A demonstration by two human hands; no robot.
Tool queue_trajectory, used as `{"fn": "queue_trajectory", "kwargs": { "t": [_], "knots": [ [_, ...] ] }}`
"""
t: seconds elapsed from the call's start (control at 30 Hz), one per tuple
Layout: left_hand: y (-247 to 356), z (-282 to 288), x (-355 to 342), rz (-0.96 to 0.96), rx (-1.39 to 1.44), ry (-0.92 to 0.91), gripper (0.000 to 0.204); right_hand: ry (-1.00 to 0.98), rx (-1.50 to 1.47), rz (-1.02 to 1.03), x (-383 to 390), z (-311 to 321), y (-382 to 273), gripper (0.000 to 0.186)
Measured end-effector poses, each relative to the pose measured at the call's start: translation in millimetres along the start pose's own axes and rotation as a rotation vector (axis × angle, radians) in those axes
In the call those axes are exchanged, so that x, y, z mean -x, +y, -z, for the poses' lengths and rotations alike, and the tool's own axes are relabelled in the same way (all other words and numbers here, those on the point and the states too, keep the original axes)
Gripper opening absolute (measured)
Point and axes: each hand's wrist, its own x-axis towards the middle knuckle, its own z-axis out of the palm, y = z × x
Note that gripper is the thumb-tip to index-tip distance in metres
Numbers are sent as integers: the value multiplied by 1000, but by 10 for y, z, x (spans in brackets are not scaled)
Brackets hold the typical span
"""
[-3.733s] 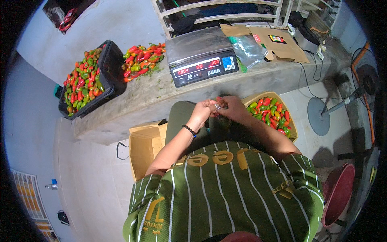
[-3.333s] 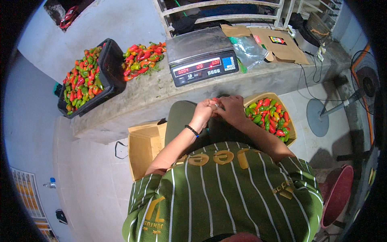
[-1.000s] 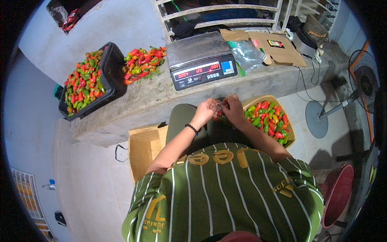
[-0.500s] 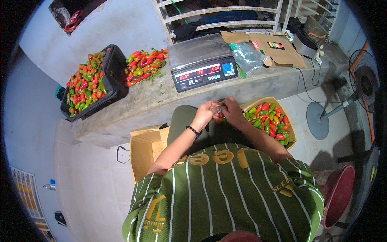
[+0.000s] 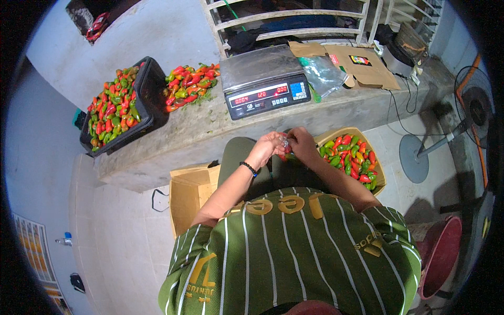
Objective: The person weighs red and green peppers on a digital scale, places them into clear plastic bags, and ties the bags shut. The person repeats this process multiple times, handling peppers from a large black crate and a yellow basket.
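Over my lap, my left hand (image 5: 269, 149) and my right hand (image 5: 303, 146) are close together. Both pinch the top of a small clear plastic bag (image 5: 284, 142), bunched between the fingertips. Something red, probably peppers, shows through the bag below the fingers, mostly hidden by my hands. To the right of my right hand, a cardboard box (image 5: 382, 187) holds many red, green and orange peppers (image 5: 350, 157). A digital scale (image 5: 265, 79) with a lit red display stands on the concrete ledge in front of me, its metal pan bare.
At the far left, a black crate (image 5: 151, 86) heaped with peppers tilts on the ledge (image 5: 173, 137), beside a loose pile of peppers (image 5: 190, 86). Plastic bags (image 5: 323, 76) and flattened cardboard (image 5: 362, 68) lie right of the scale. A cardboard box (image 5: 190, 197), fan (image 5: 415, 157) and reddish tub (image 5: 443, 257) surround me.
My fingers have shifted slightly at the bag's gathered top, and more of the clear plastic now shows between them. Everything else stays in place.
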Motion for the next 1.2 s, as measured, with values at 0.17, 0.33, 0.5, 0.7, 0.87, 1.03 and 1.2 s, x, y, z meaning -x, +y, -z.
{"fn": "queue_trajectory", "kwargs": {
  "t": [0.17,0.33,0.5,0.7,0.87,1.03,1.2],
  "knots": [
    [-72,18,-54,27,90,60,13,-10,120,71,6,38,-105,11],
    [-122,-5,-76,1,67,117,14,19,349,300,-10,171,-267,12],
    [-65,-144,-10,-37,-43,165,13,51,455,421,-67,159,-242,16],
    [-25,-187,-15,-57,-108,244,13,35,468,447,-117,135,-221,20],
    [-90,-173,-31,-182,-293,195,16,-57,185,145,-102,47,6,17],
    [-194,-78,-25,-570,-778,281,18,-105,-217,-79,-116,95,71,21],
    [-234,-74,-81,-530,-713,302,16,-100,-150,45,-63,168,-46,19]
  ]
}}
